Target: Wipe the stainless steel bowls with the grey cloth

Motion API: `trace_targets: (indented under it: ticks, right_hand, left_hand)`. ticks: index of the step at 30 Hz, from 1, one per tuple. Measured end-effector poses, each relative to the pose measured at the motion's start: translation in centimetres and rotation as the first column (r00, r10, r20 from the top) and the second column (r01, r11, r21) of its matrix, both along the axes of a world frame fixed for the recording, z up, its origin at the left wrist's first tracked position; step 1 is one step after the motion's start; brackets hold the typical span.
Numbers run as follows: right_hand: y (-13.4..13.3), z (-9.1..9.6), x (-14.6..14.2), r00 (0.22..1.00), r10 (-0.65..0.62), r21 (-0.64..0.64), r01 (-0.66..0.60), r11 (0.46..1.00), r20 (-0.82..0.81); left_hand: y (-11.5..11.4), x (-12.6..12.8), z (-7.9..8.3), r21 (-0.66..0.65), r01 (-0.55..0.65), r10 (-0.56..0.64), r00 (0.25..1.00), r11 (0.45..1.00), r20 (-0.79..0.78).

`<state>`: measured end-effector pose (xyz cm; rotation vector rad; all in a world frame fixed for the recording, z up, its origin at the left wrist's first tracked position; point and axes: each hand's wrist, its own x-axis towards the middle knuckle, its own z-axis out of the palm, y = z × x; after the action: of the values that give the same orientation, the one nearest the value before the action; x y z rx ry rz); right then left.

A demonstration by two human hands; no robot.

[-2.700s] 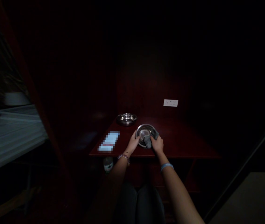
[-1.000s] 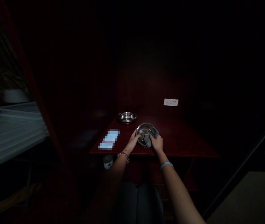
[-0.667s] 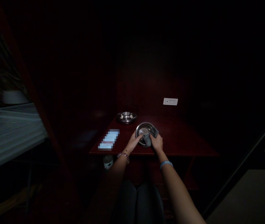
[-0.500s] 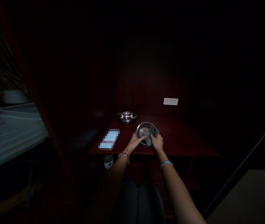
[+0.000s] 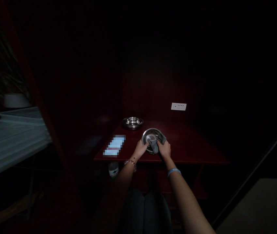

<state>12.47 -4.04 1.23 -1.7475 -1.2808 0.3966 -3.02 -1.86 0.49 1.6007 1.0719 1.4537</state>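
The left hand (image 5: 140, 149) is clamping the steel bowl (image 5: 148, 135) while the right hand (image 5: 164, 149) is gripping a gray cloth (image 5: 155, 146) tight against it, wiping.

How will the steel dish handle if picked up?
The stainless steel dish under the grey cloth is probably light for its size: shallow, with a thin-looking wall. Its polished surface looks slippery, likely more so bare than through the cloth. Its round rim could roll if stood on edge, so it likely sits steadier laid flat.
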Motion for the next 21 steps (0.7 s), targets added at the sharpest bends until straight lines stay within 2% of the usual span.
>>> trace_targets:
  ticks: [21]
  right_hand:
    - [-0.07, -0.03, 0.01, 1.0, 0.016, -0.003, -0.016, 1.0, 0.003]
  left_hand:
    - [0.25, 0.16, 0.01, 0.019, 0.008, -0.009, 0.999, 1.0, 0.045]
